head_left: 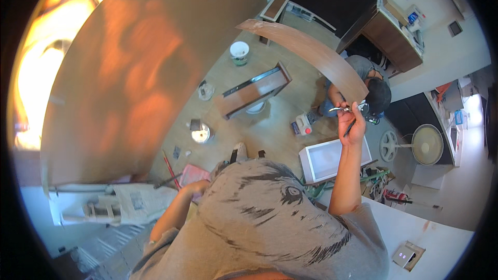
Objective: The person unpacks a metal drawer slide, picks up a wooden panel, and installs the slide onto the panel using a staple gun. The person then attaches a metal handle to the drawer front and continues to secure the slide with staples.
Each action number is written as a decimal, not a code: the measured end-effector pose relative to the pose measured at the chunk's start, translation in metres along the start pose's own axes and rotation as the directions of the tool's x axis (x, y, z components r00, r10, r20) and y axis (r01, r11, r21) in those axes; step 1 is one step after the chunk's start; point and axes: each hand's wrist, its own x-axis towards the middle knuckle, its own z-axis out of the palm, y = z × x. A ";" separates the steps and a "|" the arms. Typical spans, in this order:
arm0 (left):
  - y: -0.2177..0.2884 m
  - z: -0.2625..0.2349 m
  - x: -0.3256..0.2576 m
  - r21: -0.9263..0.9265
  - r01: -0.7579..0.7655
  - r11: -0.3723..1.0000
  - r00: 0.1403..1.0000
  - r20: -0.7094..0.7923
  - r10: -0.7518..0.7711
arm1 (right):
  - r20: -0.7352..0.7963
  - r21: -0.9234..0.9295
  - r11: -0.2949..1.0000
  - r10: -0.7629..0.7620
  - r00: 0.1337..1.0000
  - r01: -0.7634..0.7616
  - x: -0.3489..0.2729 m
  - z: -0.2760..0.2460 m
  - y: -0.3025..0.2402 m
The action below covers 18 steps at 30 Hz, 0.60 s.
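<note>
Grey shirt (244, 233) fills the bottom of head view. Right hand (355, 128) raised, fingers pinching a metal tool (341, 109) at the near end of a curved brown strip (316, 56); can't tell if they grip the strip too. Left hand (198, 187) low by pink tray (192, 173), grip unclear. Co-worker (380, 95) crouches beyond.

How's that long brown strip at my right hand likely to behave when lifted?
The brown strip probably flexes, looking thin for its length. Its far end might droop or swing, being well away from your right hand.
</note>
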 end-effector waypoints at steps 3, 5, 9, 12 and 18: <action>0.078 -0.044 0.015 0.180 0.278 0.943 0.957 0.033 -0.289 | 0.015 -0.079 0.996 -0.047 0.999 0.048 0.025 0.024 0.007; 0.144 -0.065 0.030 0.026 0.293 0.956 0.948 -0.138 -0.287 | 0.043 -0.122 0.992 -0.014 0.999 0.019 0.044 0.038 0.010; 0.282 -0.098 0.070 -0.343 -0.225 0.912 0.851 -0.525 0.012 | 0.080 -0.135 0.990 0.062 0.995 -0.051 0.091 0.053 0.020; 0.360 -0.117 0.099 -0.151 -0.377 0.914 0.714 -0.676 0.183 | 0.161 -0.228 0.959 0.205 0.965 -0.166 0.136 0.049 0.024; 0.468 -0.168 0.188 0.527 -0.264 0.808 0.262 -0.767 0.585 | 0.226 -0.600 0.729 0.549 0.805 -0.328 0.253 0.061 0.046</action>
